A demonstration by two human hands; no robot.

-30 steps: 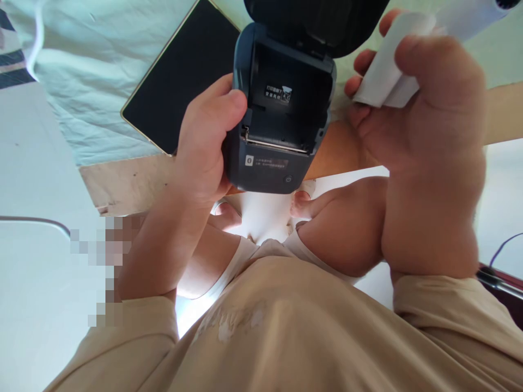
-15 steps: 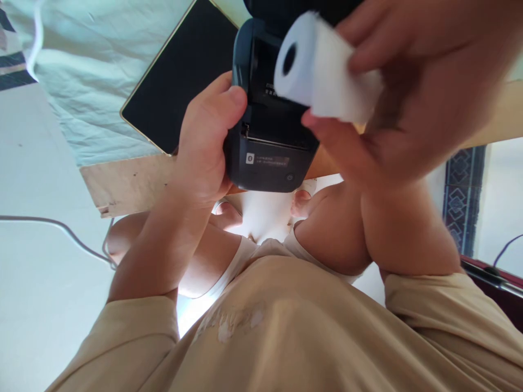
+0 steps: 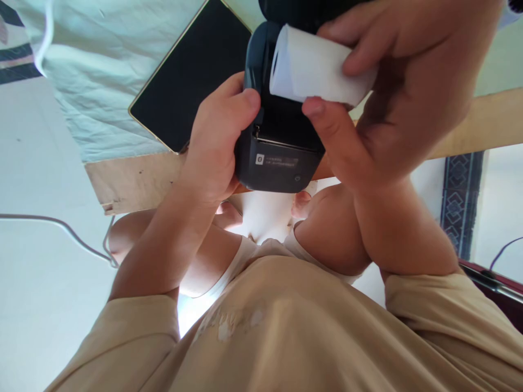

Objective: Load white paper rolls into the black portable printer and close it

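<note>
A dark portable label printer is tilted up in front of me with its lid raised at the top of the view. My left hand grips its left side, thumb on the rim. A white paper roll lies across the mouth of the printer's compartment, its left end at the compartment's left wall. My right hand pinches the roll's right part between thumb and fingers. How deep the roll sits I cannot tell, and its right end is hidden by my hand.
Behind my left hand a dark tablet with a gold edge lies on a pale green cloth. The cloth covers a table with a bare wooden edge. A grey cable runs at the left.
My right hand has brought the paper roll down and turned it, so its end hole is seen nearly edge-on at the compartment. The printer has shifted slightly right with my left hand.
</note>
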